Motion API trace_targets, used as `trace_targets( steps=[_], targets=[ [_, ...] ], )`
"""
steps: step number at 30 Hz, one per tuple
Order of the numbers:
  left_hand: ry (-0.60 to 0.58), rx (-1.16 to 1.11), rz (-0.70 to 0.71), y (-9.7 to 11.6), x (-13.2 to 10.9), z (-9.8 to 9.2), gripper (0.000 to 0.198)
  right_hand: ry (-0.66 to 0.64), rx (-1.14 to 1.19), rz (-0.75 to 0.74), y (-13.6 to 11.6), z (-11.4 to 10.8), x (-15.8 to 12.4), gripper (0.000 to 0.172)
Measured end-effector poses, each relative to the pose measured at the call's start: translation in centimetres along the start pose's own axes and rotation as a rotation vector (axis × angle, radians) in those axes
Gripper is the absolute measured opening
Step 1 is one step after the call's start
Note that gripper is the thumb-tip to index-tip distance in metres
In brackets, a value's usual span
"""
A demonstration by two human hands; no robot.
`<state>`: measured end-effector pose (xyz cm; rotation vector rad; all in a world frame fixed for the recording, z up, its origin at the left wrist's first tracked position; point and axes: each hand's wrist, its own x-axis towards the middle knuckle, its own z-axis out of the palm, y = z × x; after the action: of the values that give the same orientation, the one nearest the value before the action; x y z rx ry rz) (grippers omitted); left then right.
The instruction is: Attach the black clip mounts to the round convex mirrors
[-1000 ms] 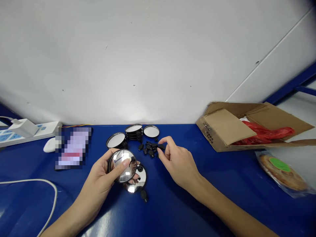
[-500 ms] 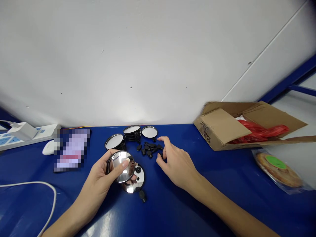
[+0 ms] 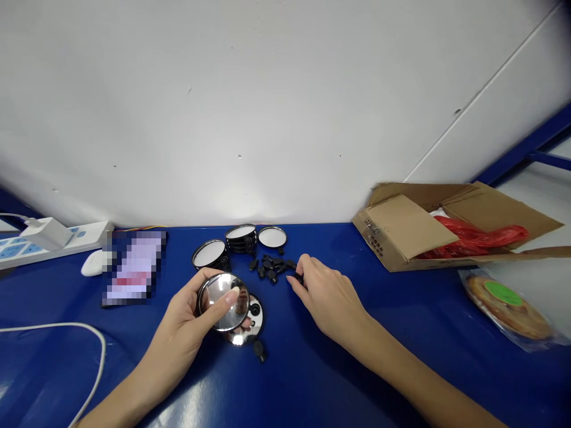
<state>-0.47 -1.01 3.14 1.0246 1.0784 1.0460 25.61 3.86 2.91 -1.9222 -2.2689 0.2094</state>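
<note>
My left hand (image 3: 187,324) grips a small round convex mirror (image 3: 222,301) by its rim, thumb across the glass, just above the blue table (image 3: 312,380). Under it lies a second round mirror (image 3: 250,324) with a black mount piece (image 3: 259,350) beside it. My right hand (image 3: 328,297) rests on the table with its fingers curled and pinched on a small black part (image 3: 298,277) at the edge of a heap of several small black parts (image 3: 270,267). Behind the heap stand more round mirrors (image 3: 209,254), a stack of them (image 3: 241,238) and a single one (image 3: 272,236).
An open cardboard box (image 3: 410,229) with a red plastic bag (image 3: 473,238) sits at the right. A wrapped round item with a green label (image 3: 508,306) lies further right. At the left are a white power strip (image 3: 53,238), a white mouse (image 3: 92,263), a blurred object and a white cable (image 3: 89,351).
My right hand has dropped from a raised pinch over the black parts to the table and closed its fingers on one part at the heap's edge. The left hand holds the mirror almost still.
</note>
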Motion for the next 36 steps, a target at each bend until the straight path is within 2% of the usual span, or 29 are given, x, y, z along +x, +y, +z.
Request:
trace_targets(
  steps=[3, 6, 8, 10, 13, 18, 21, 26, 33, 36],
  targets=[
    [-0.005, 0.000, 0.001, -0.1, 0.1, -0.1, 0.035, 0.097, 0.053, -0.009, -0.1, 0.1, -0.1, 0.020],
    [0.008, -0.009, 0.024, -0.1, -0.1, 0.0, 0.033, 0.188, 0.427, -0.110, -0.7, 0.1, -0.3, 0.015],
    [0.021, -0.064, 0.032, 0.1, -0.2, 0.2, 0.032, 0.089, 0.786, -0.177, -1.1, -0.2, -0.4, 0.018],
    [0.036, -0.137, 0.030, 0.1, -0.4, 0.4, 0.033, -0.050, 1.063, -0.176, -1.4, -0.4, -0.3, 0.025],
    [0.082, -0.173, 0.084, 0.0, -0.4, 0.4, 0.032, -0.173, 1.274, -0.147, -1.7, -0.5, -0.1, 0.027],
    [0.125, -0.118, 0.192, 0.0, -0.5, 0.4, 0.025, -0.290, 1.403, -0.129, -2.0, -0.1, -0.1, 0.030],
    [0.156, -0.101, 0.170, 0.4, -0.9, 1.0, 0.029, -0.273, 1.423, -0.108, -2.2, 0.1, -0.4, 0.035],
    [0.177, -0.041, 0.153, 0.8, -1.3, 1.5, 0.034, -0.186, 1.403, -0.088, -2.2, -0.2, -0.5, 0.031],
    [0.208, 0.106, 0.243, 0.8, -1.4, 1.6, 0.029, -0.231, 1.404, -0.137, -2.0, -0.5, -0.3, 0.026],
    [0.165, 0.115, 0.225, 0.5, -1.3, 1.0, 0.029, -0.240, 1.404, -0.155, -1.8, -0.5, -0.3, 0.025]
  ],
)
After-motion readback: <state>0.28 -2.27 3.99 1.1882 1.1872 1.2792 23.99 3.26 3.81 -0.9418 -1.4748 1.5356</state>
